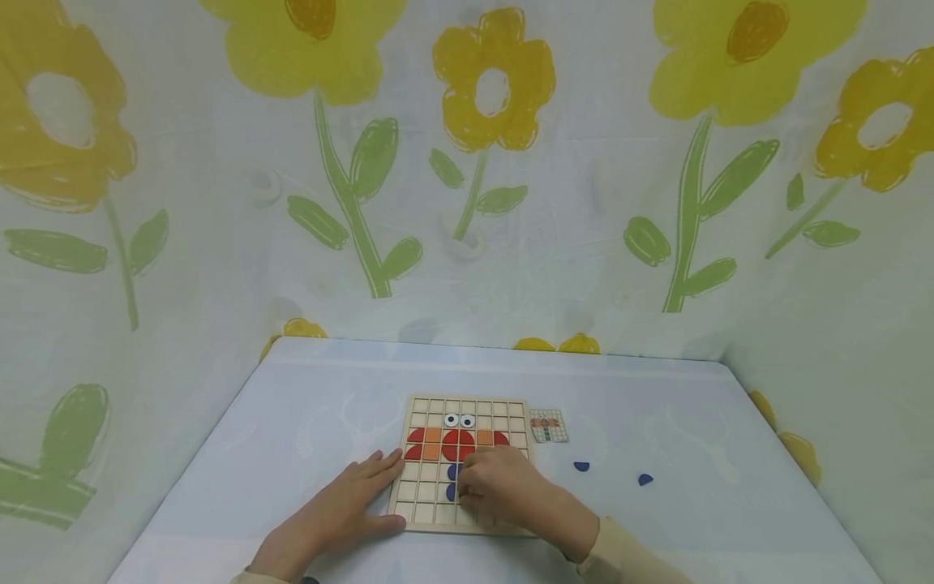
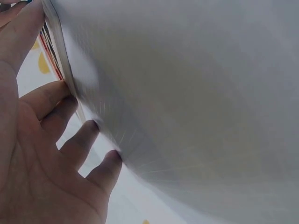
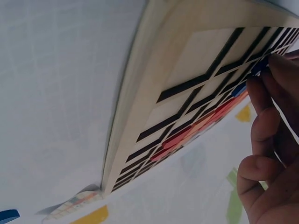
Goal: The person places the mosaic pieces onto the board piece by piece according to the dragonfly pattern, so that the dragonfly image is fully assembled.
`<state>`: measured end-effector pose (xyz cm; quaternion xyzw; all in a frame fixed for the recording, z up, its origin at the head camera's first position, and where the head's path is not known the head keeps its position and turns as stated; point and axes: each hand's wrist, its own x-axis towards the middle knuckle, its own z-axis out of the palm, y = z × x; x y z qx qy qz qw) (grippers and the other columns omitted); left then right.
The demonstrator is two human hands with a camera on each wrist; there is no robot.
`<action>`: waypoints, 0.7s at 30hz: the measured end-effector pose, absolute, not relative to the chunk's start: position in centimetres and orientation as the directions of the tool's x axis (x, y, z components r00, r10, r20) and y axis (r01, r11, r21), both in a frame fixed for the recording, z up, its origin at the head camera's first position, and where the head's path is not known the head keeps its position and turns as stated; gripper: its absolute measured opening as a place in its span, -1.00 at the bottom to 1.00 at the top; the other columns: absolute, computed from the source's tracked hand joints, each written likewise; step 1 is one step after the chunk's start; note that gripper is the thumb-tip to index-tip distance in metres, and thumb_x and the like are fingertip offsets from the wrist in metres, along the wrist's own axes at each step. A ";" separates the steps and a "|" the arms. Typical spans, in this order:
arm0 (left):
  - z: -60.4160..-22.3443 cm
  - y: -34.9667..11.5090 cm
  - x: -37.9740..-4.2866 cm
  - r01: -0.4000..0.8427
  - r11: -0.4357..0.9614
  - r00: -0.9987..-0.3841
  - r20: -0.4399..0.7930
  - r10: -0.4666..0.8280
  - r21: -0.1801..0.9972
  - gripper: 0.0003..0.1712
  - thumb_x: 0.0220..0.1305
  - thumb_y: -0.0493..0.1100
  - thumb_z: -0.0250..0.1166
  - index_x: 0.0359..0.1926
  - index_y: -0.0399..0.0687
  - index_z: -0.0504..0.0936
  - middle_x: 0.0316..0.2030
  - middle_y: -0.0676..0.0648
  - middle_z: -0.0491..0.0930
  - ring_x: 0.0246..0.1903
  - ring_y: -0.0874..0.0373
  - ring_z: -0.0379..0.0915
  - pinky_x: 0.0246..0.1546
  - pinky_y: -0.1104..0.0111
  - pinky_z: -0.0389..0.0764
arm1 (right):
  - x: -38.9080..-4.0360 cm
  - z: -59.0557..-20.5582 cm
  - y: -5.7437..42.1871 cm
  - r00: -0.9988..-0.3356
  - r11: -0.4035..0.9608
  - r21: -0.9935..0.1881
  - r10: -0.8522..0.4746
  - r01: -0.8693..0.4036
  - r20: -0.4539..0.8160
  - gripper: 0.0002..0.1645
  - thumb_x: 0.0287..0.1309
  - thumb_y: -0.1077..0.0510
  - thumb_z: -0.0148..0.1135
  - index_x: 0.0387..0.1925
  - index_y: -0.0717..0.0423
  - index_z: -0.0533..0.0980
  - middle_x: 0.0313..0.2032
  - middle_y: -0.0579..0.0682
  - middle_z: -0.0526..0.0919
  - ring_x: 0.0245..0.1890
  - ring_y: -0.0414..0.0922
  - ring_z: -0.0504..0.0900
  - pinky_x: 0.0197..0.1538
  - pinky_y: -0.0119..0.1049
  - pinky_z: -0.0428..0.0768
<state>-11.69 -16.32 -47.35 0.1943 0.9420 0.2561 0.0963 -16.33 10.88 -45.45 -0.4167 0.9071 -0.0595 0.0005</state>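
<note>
A wooden grid board (image 1: 467, 531) lies on the table. Set in its cells are two eye pieces (image 1: 452, 420), red pieces (image 1: 450, 439), orange squares (image 1: 432, 452) and blue rounded pieces (image 1: 451, 491) lower down. My left hand (image 1: 339, 503) rests at the board's left side, fingers extended; in the left wrist view its fingertips (image 2: 114, 158) touch the edge. Over the lower middle cells, my right hand (image 1: 507, 487) pinches a blue piece (image 3: 259, 66) between thumb and finger, close over the grid. The fingers hide most of that piece, and the hand covers several cells.
A small printed card (image 1: 550, 427) showing a similar pattern lies beside the board's upper right corner. Two blue half-circle pieces, one nearer (image 1: 581, 466) and one farther right (image 1: 645, 479), lie on the white table (image 1: 657, 405). Flower-printed cloth (image 1: 547, 243) surrounds the table.
</note>
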 end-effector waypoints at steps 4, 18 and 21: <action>-47.5 -16.3 -11.8 0.312 0.804 -0.909 -0.088 0.408 0.506 0.03 0.16 0.39 0.36 0.51 -0.01 0.33 0.52 0.04 0.21 0.52 -0.14 0.03 0.48 -0.17 0.06 | -16.3 -45.5 10.8 -0.651 0.644 -0.095 -0.757 -0.759 0.063 -0.91 0.10 -0.02 0.54 -0.31 -0.28 0.80 -0.35 -0.39 0.70 -0.35 -0.43 0.60 -0.18 -0.49 0.62; -47.5 -16.3 -11.9 0.318 0.803 -0.908 -0.082 0.411 0.504 0.02 0.17 0.39 0.35 0.51 -0.02 0.32 0.53 0.04 0.20 0.52 -0.13 0.02 0.49 -0.17 0.05 | -16.1 -45.3 10.3 -0.647 0.644 -0.063 -0.756 -0.763 0.102 -0.92 0.09 0.01 0.55 -0.33 -0.25 0.81 -0.36 -0.37 0.73 -0.37 -0.44 0.59 -0.21 -0.57 0.59; -47.5 -16.3 -11.9 0.316 0.803 -0.908 -0.084 0.411 0.506 0.03 0.17 0.39 0.35 0.51 -0.02 0.33 0.53 0.04 0.21 0.52 -0.13 0.02 0.49 -0.17 0.06 | -16.1 -45.4 10.5 -0.646 0.642 -0.078 -0.758 -0.763 0.091 -0.91 0.10 0.01 0.55 -0.30 -0.26 0.81 -0.35 -0.37 0.73 -0.36 -0.43 0.60 -0.21 -0.56 0.60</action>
